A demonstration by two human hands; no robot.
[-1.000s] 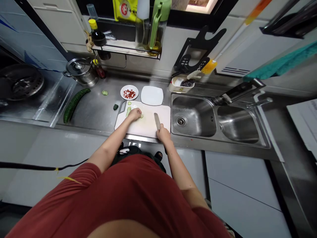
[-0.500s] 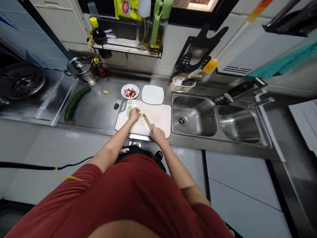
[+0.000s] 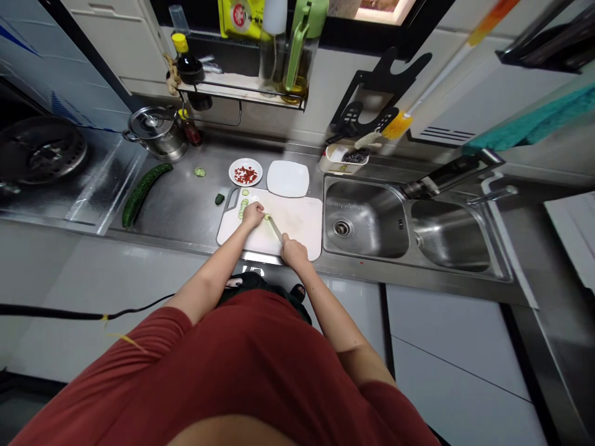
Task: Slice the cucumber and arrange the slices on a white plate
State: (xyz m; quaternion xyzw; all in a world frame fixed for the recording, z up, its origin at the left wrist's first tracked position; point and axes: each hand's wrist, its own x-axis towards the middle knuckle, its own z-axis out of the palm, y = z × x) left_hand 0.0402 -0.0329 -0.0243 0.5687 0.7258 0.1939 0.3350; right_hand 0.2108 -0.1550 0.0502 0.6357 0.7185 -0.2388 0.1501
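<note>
My right hand (image 3: 294, 251) is closed round the handle of a kitchen knife (image 3: 275, 228). Its blade points away and to the left, low over a white cutting board (image 3: 304, 226). The fingers of my left hand (image 3: 253, 214) are bent and pressed together at a small pale green cucumber slice (image 3: 267, 217) beside the knife tip. Several cut cucumber slices (image 3: 244, 203) lie on the board at its left, partly hidden by that hand.
Behind the board stand a plate of chopped red pieces (image 3: 245, 183) and a white square plate (image 3: 288, 178). A whole cucumber (image 3: 143, 197), a dark green cucumber end (image 3: 219, 199) and a lidded pot (image 3: 158, 133) are to the left. A double sink (image 3: 367, 238) adjoins on the right.
The knife has tipped slightly, so its blade looks narrower and more upright, and my right hand has shifted a little left. My left hand stays at the slice. The whole view has shifted slightly.
</note>
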